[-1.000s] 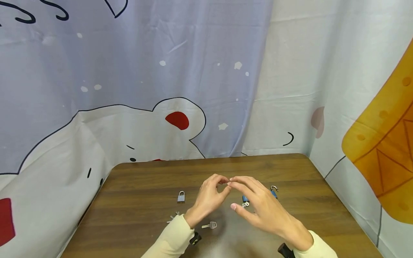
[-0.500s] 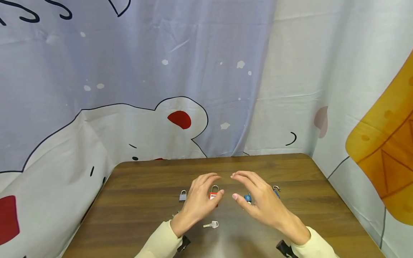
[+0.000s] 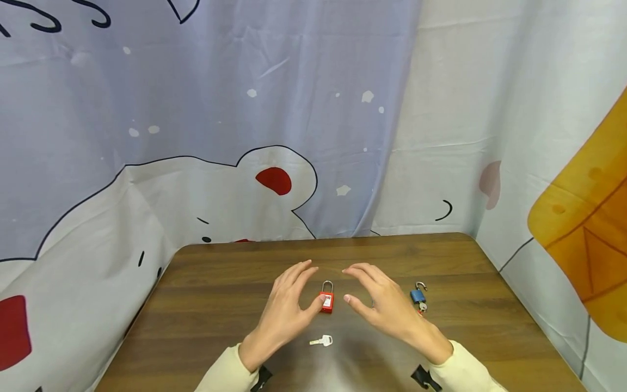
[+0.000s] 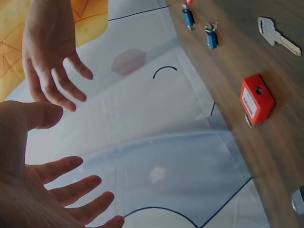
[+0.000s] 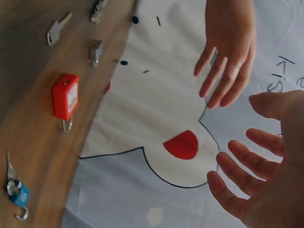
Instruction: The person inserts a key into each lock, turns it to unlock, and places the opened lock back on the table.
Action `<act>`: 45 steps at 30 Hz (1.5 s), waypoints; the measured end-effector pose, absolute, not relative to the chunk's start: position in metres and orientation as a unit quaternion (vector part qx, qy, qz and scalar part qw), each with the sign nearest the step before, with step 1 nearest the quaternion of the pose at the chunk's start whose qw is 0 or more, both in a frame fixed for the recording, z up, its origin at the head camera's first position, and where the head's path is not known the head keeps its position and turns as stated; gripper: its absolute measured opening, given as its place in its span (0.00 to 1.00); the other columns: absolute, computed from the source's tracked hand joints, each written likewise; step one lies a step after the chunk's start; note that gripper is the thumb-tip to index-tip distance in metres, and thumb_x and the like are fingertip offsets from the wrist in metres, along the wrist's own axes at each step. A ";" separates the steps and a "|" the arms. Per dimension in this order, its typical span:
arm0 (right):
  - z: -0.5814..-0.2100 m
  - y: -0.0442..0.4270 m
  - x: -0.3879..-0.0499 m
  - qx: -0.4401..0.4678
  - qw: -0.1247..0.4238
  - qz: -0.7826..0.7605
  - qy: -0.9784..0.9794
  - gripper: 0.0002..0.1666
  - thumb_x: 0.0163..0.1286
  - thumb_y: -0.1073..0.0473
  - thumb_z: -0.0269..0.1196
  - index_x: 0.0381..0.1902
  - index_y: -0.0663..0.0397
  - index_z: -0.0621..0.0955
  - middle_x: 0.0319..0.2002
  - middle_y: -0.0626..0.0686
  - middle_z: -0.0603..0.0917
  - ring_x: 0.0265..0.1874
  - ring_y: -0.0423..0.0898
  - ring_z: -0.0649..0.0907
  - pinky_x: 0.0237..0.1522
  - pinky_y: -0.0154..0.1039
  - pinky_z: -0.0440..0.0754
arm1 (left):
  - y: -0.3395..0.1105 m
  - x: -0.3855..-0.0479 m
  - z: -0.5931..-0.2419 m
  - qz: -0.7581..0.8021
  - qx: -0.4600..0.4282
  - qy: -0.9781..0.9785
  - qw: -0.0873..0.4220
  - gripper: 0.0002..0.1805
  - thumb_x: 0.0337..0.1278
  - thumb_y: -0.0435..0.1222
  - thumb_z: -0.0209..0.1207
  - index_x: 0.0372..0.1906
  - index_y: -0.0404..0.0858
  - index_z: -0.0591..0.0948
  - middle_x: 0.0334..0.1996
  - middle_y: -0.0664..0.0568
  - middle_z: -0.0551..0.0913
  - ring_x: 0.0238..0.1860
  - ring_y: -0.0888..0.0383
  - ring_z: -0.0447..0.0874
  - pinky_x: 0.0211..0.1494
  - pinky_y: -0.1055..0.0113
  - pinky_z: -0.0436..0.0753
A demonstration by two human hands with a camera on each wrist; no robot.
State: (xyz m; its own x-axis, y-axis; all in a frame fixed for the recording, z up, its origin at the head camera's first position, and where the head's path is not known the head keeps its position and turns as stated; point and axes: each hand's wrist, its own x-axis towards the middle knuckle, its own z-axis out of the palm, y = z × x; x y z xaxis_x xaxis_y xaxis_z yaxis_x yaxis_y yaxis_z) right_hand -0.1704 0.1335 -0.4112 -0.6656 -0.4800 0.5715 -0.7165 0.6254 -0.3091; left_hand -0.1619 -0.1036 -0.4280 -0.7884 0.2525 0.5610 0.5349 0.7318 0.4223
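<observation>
Both hands are held in the air over the table, apart, fingers spread and slightly bent, holding nothing. The left hand [image 3: 286, 307] is just left of a red padlock [image 3: 326, 302], its thumb overlapping the padlock's edge in the head view. On the other side, the right hand [image 3: 389, 307] hides part of the table. A silver key [image 3: 321, 341] lies nearer the front. In the left wrist view the red padlock [image 4: 257, 99] and the key [image 4: 278, 36] lie on the wood, below the left palm [image 4: 28, 180]. The right palm [image 5: 275, 175] shows in the right wrist view.
A blue padlock with its shackle open [image 3: 418, 296] and small keys lies at the right; the left wrist view shows a second blue padlock [image 4: 211, 38]. A grey padlock [image 5: 96, 51] and a bunch of keys [image 5: 98, 11] show in the right wrist view. Printed curtains [image 3: 313, 109] stand behind the table.
The fingertips were together at first; the hands have since drawn apart, the left moving further left. The red padlock has come into view between them, while the grey one is now hidden in the head view.
</observation>
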 end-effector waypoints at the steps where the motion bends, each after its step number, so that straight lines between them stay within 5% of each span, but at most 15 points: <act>1: -0.414 0.132 -0.171 0.342 0.219 0.264 -0.875 0.27 0.65 0.49 0.67 0.61 0.45 0.76 0.57 0.43 0.78 0.59 0.42 0.78 0.58 0.46 0.79 | -0.105 -0.161 -0.429 -0.291 -0.219 -0.899 0.243 0.30 0.51 0.43 0.68 0.62 0.45 0.77 0.67 0.53 0.74 0.68 0.48 0.71 0.69 0.47 0.69; 23: -0.474 0.089 -0.188 0.352 -0.005 0.195 -0.915 0.28 0.60 0.53 0.71 0.57 0.52 0.78 0.57 0.54 0.81 0.51 0.53 0.83 0.53 0.51 0.81 | -0.126 -0.154 -0.447 -0.271 -0.209 -0.903 0.259 0.31 0.54 0.47 0.66 0.63 0.44 0.76 0.67 0.52 0.73 0.69 0.48 0.70 0.68 0.47 0.70; 34: -0.504 0.073 -0.187 0.355 -0.032 0.169 -0.919 0.25 0.54 0.56 0.73 0.51 0.49 0.81 0.48 0.48 0.84 0.43 0.45 0.84 0.45 0.41 0.82 | -0.127 -0.152 -0.449 -0.277 -0.198 -0.906 0.253 0.31 0.52 0.47 0.67 0.63 0.44 0.76 0.67 0.53 0.74 0.69 0.49 0.70 0.68 0.48 0.71; 45: -0.517 0.069 -0.188 0.363 -0.028 0.171 -0.916 0.13 0.45 0.62 0.75 0.28 0.47 0.83 0.24 0.42 0.80 0.23 0.34 0.74 0.26 0.32 0.73 | -0.128 -0.149 -0.454 -0.274 -0.186 -0.915 0.232 0.31 0.54 0.48 0.66 0.63 0.44 0.76 0.68 0.51 0.73 0.70 0.48 0.68 0.69 0.46 0.69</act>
State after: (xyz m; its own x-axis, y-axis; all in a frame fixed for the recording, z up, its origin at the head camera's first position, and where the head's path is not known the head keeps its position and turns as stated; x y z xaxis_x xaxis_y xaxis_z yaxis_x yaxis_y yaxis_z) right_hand -0.1876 0.0686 -0.5174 -0.7353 -0.6738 0.0728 -0.6546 0.6783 -0.3336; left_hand -0.1485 -0.1283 -0.4537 -0.8229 0.2126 0.5269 0.4673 0.7808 0.4146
